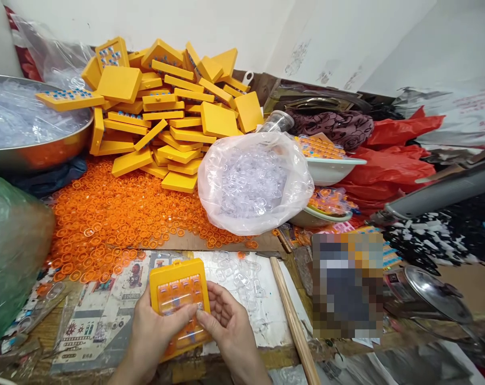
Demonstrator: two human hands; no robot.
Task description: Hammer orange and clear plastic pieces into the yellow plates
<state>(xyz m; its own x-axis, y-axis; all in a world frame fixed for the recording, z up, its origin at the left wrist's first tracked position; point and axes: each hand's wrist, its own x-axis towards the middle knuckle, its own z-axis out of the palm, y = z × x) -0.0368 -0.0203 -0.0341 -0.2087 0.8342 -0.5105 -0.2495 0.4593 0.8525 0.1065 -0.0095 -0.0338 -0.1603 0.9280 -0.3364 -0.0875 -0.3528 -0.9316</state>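
A yellow plastic tray [177,291] with orange rings set in its pockets is gripped at the near edge of the bench. My left hand [154,331] holds its left side, thumb across the top. My right hand [228,329] closes on its right side, fingertips pinching at a small clear piece on the tray's face. Loose clear plastic caps [242,278] lie on the printed sheet just right of the tray.
Behind lie a spread of orange rings [117,219], a heap of yellow trays [162,107], a clear bag of caps [254,182], bowls [330,166], a metal basin [29,144] and a green bag [9,251]. A wooden stick [292,321] runs along the right.
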